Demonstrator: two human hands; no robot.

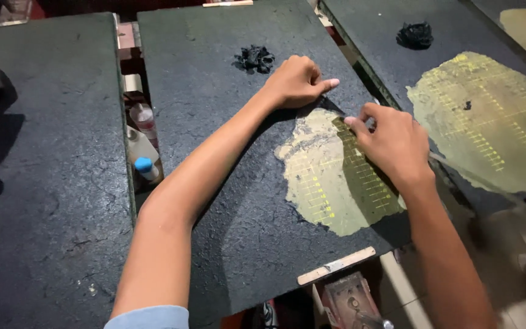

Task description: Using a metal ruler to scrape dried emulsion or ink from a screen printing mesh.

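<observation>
My left hand (296, 82) is out at the far edge of the yellow-green paint patch (330, 183), curled into a loose fist with the fingers together and the thumb pressed flat on the dark tabletop (226, 201); it reads as an anchor, pinning the top end of the thin printed strip (363, 176) so it cannot creep; my right hand (394, 143) sits just nearer and to the right, fingertips bunched and pinching down on that same strip at its far end, knuckles up; the strip itself lies slanting across the right half of the patch, darker than the paint under it, with rows of small yellow marks showing on both; whether the pinch actually lifts an edge or only presses it, I cannot tell; beyond my left hand lies a crumpled black rag (254, 59), close by but untouched; over in the gap on the left, between this board and the next, stand a couple of plastic bottles (144, 146), one with a blue cap; on the right a second board (397, 67) carries its own bigger yellow patch (482, 122) and another black wad (415, 35); a pale wooden stick (336, 265) lies at the near edge; the surfaces are rough, black, worn; the light is dim and warm.
</observation>
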